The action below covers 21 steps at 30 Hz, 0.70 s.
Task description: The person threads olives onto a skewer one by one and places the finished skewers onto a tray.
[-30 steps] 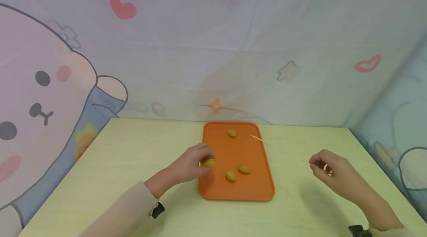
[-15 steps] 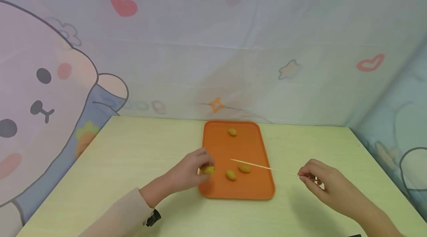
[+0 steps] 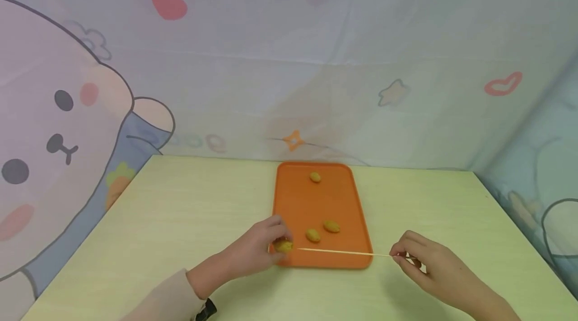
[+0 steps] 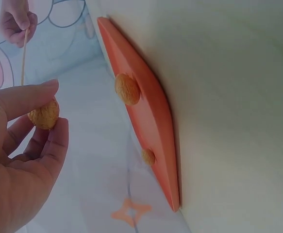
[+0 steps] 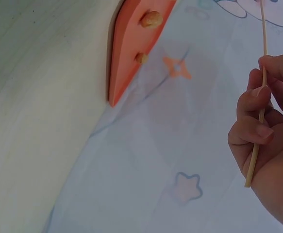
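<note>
In the head view my left hand (image 3: 258, 249) pinches a wrinkled, yellow-brown preserved fruit (image 3: 283, 246) between thumb and fingers, over the near-left part of an orange tray (image 3: 298, 200). My right hand (image 3: 429, 266) holds a thin bamboo skewer (image 3: 343, 252), which points left across the tray with its tip close to the held fruit. The left wrist view has the fruit (image 4: 45, 115) under my thumb, with the skewer (image 4: 24, 60) coming toward it. From the right wrist, the skewer's blunt end (image 5: 248, 182) shows below my curled fingers.
Three more such fruits lie on the tray: one at the far end (image 3: 315, 177) and two near the middle front, a left one (image 3: 313, 235) and a right one (image 3: 331, 226). The tray rests on a pale wooden table (image 3: 203, 195). A printed cloth (image 3: 253, 60) hangs behind.
My right hand has moved left and nearer, swinging the skewer tip from the tray's far right down to the held fruit. My left hand has lowered toward me, keeping the fruit.
</note>
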### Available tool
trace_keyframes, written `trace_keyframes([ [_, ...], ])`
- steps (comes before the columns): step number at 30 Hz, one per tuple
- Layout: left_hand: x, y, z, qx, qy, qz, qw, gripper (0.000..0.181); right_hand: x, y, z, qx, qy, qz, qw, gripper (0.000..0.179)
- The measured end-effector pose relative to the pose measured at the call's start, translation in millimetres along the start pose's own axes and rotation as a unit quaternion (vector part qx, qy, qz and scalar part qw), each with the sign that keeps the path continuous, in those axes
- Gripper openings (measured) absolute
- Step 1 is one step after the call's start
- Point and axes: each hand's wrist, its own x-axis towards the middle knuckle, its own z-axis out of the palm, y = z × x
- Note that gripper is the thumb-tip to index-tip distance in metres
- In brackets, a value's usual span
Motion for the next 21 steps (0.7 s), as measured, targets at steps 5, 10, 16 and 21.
trace_keyframes([
  [5, -5.2, 0.9, 5.0, -0.004, -0.014, 0.001, 0.9999, 0.022, 0.1, -2.3, 2.1, -0.005, -0.01, 0.004, 0.9999, 0.037],
  [10, -7.1, 3.7, 5.2, -0.008, -0.02, 0.003, 0.9998, 0.023, 0.7, -3.7, 3.6, -0.015, -0.016, 0.005, 0.9997, 0.037],
  [16, -8.0, 6.2, 5.9, -0.014, -0.026, 0.007, 0.9995, 0.023, 1.5, -5.1, 5.6, -0.025, -0.017, -0.001, 0.9995, 0.034],
  [21, -8.6, 7.6, 7.0, -0.015, -0.028, 0.016, 0.9994, 0.023, 1.4, -4.6, 6.9, -0.027, -0.012, -0.022, 0.9993, 0.029],
])
